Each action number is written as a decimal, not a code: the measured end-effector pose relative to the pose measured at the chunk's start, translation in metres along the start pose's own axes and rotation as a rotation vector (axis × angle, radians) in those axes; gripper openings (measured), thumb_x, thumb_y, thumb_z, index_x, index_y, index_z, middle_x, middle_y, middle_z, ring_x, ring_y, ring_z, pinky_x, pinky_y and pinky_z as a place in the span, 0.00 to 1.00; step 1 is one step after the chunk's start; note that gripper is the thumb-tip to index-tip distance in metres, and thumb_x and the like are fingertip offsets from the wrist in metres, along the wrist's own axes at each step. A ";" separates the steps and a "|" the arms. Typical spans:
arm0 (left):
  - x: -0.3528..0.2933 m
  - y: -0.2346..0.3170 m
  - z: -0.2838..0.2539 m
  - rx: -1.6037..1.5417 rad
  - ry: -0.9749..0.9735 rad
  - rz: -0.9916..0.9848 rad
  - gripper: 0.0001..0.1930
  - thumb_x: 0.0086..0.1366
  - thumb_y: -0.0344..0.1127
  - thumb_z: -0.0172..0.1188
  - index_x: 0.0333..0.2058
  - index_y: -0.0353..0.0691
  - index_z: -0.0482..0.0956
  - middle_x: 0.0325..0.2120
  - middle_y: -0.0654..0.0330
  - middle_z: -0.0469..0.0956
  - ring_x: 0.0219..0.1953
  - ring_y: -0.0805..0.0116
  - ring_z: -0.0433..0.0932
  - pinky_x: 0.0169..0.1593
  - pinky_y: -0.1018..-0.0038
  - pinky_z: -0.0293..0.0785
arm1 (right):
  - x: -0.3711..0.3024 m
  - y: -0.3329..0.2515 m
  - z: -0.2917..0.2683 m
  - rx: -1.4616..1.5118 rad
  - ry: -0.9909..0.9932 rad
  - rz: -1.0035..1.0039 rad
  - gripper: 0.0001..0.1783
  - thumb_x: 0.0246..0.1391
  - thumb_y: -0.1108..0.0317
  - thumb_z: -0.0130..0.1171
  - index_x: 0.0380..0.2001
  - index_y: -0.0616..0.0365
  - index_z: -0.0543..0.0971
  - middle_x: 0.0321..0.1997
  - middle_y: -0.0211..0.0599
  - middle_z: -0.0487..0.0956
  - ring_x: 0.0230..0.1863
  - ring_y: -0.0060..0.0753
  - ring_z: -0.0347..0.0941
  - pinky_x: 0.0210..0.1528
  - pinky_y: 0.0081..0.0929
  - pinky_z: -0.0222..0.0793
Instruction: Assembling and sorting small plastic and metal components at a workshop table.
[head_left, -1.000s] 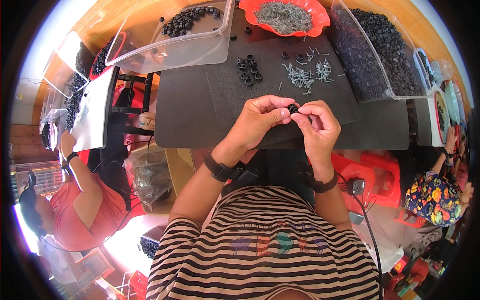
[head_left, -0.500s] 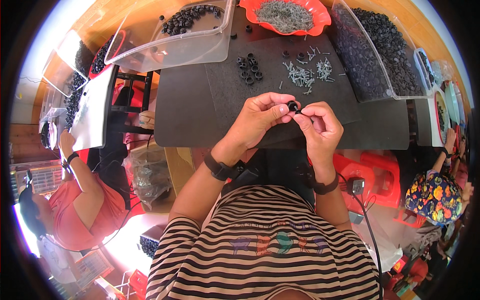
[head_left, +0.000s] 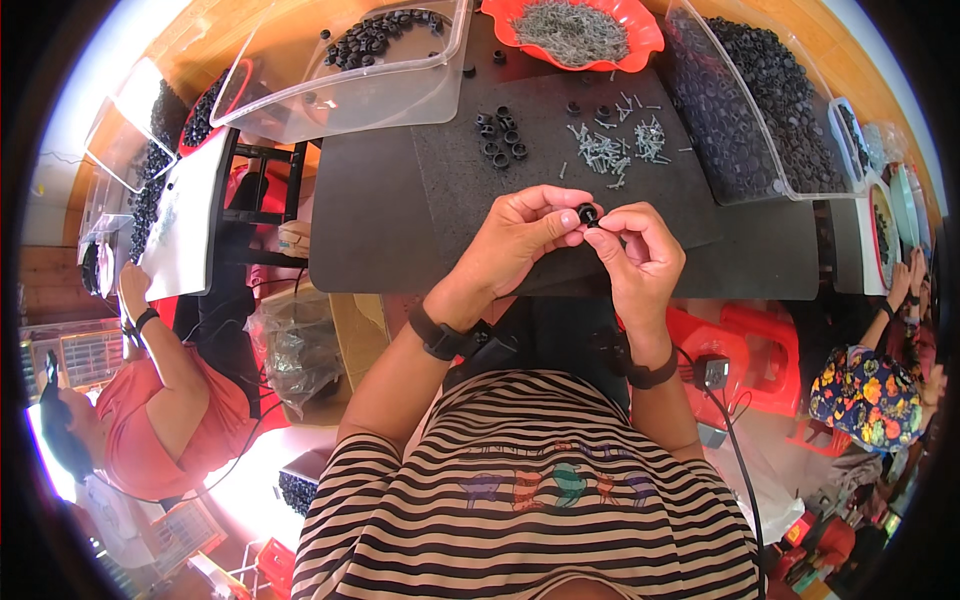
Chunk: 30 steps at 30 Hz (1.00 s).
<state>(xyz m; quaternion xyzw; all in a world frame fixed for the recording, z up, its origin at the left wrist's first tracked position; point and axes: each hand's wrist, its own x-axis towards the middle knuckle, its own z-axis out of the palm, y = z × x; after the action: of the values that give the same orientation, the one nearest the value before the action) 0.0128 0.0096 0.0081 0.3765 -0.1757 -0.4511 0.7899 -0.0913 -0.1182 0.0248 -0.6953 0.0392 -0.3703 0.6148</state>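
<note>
Close above the near part of the dark table mat, my left hand pinches a small round black plastic cap between thumb and fingers. My right hand is closed at the cap's lower right side, its thumb and fingertips on a tiny black part that meets the cap. A bit of silver metal shows inside the cap. Beyond my hands lie a cluster of black ring-shaped caps and loose silver screws, with a second heap of screws to their right.
A clear bin with black caps stands far left. A red scalloped bowl of screws is at the back. To the right, another clear bin is full of black parts. Co-workers sit at both sides; red stools stand below the table's right.
The tiny black part in my right hand has come up against the cap, and the gap with silver metal between them has closed. Both hands stay nearly in place.
</note>
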 end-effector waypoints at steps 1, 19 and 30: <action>0.000 0.000 0.000 0.000 0.000 0.000 0.11 0.67 0.27 0.55 0.47 0.35 0.76 0.44 0.53 0.78 0.44 0.71 0.79 0.49 0.76 0.78 | 0.000 0.001 0.000 -0.001 -0.003 0.007 0.08 0.46 0.80 0.68 0.30 0.65 0.78 0.31 0.33 0.77 0.30 0.18 0.71 0.32 0.15 0.66; -0.003 0.001 0.004 0.066 0.031 -0.017 0.12 0.64 0.27 0.59 0.47 0.34 0.78 0.38 0.60 0.80 0.37 0.76 0.78 0.46 0.78 0.77 | 0.004 -0.001 -0.001 -0.108 -0.027 -0.016 0.08 0.45 0.82 0.67 0.28 0.63 0.78 0.30 0.33 0.75 0.29 0.19 0.70 0.31 0.16 0.65; -0.003 0.000 0.002 0.079 0.046 -0.021 0.11 0.65 0.26 0.57 0.46 0.33 0.78 0.40 0.58 0.80 0.39 0.73 0.78 0.47 0.75 0.78 | 0.008 0.005 -0.002 0.171 -0.089 0.085 0.12 0.47 0.83 0.65 0.33 0.63 0.74 0.39 0.34 0.70 0.38 0.21 0.68 0.38 0.20 0.71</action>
<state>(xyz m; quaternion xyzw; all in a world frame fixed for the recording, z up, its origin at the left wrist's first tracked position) 0.0097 0.0111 0.0095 0.4195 -0.1712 -0.4435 0.7734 -0.0851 -0.1250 0.0239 -0.6536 0.0095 -0.3147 0.6883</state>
